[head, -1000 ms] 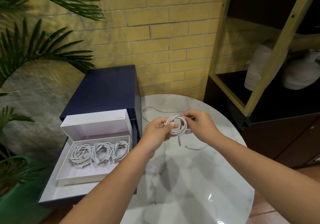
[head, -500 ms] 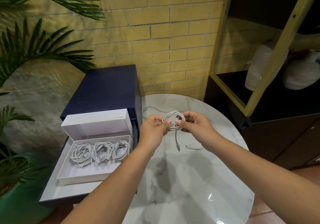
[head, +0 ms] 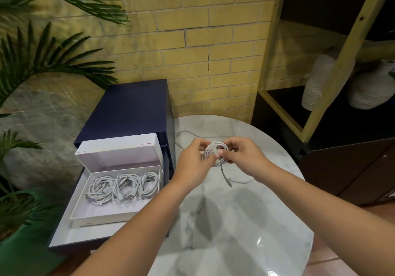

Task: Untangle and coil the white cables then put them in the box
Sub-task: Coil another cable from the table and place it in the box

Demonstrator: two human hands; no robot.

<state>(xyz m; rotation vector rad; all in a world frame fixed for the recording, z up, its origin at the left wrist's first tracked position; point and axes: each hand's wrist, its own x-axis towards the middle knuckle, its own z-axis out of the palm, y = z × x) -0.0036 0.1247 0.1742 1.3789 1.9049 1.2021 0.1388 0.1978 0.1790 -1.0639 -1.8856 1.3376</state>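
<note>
marble bench (head: 235, 233), brick wall behind. white cable coil (head: 214, 153) held just above it; left grip (head: 192, 162) and right grip (head: 243, 158) both pinch its loops. loose tail (head: 224, 174) hangs down: best wound round the coil snugly before it goes in the box (head: 106, 219) at left.

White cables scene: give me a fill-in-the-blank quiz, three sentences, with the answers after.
The white box holds ____ coiled cables. The left hand and right hand grip one coil above the marble ____. The box sits on the pulled-out ____ of the dark blue cabinet.
Missing words: three; table; drawer.
</note>
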